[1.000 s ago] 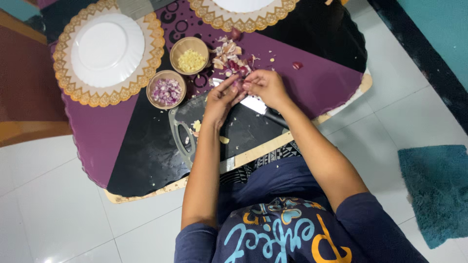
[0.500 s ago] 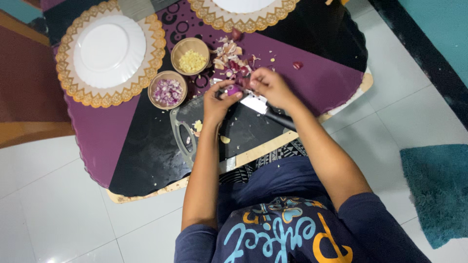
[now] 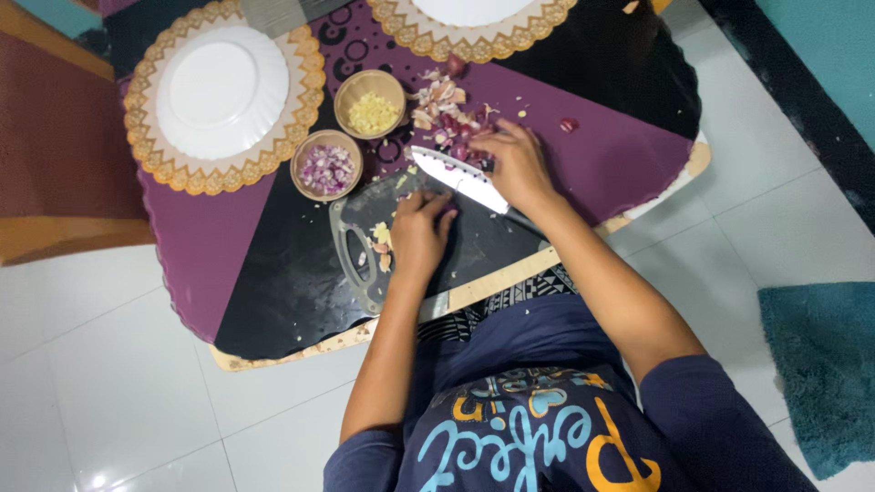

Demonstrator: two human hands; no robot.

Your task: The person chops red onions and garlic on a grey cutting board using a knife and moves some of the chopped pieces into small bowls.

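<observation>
A table (image 3: 228, 255) covered in purple and black cloth stands on a white tiled floor (image 3: 109, 392), with a teal rug (image 3: 820, 364) off to the person's right and a brown chair seat (image 3: 55, 155) to the left. On the table lies a dark cutting board (image 3: 365, 219). The left hand (image 3: 421, 230) rests on the board with fingers curled; whether its grip holds anything cannot be told. The right hand (image 3: 515, 164) is spread over a pile of small red onions and peels (image 3: 447, 114), its grip loose and empty. A knife (image 3: 456, 178) lies on the board between the hands. Beside the board stand a bowl of chopped red onion (image 3: 325, 166) and a bowl of yellow bits (image 3: 370, 102), near a white plate (image 3: 221, 91) on a gold-edged mat (image 3: 146, 137).
</observation>
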